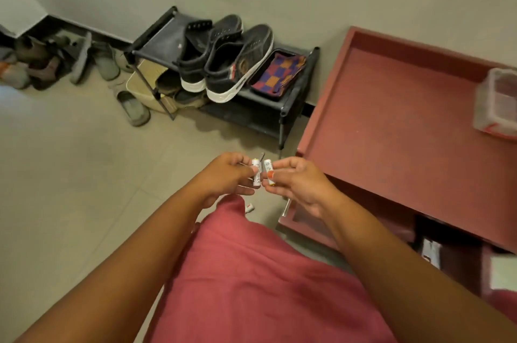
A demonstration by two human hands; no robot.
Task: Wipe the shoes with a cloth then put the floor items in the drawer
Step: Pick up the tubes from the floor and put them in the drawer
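My left hand (228, 177) pinches a small white battery (256, 173) and my right hand (298, 181) pinches a second white battery (269, 170); the two are held close together above the floor. Another small white item (249, 207) lies on the tiles just below my hands. Two dark shoes with white soles (223, 62) rest on the top shelf of a black shoe rack (288, 107), beside a checkered red, blue and orange cloth (277, 74). An open drawer (307, 219) with a metal handle shows under the red cabinet to my right.
The red cabinet top (391, 124) carries a clear plastic box (498, 102). Slippers and shoes (84, 62) are scattered along the wall at left, one slipper (133, 109) near the rack. My red garment (251, 281) fills the lower middle.
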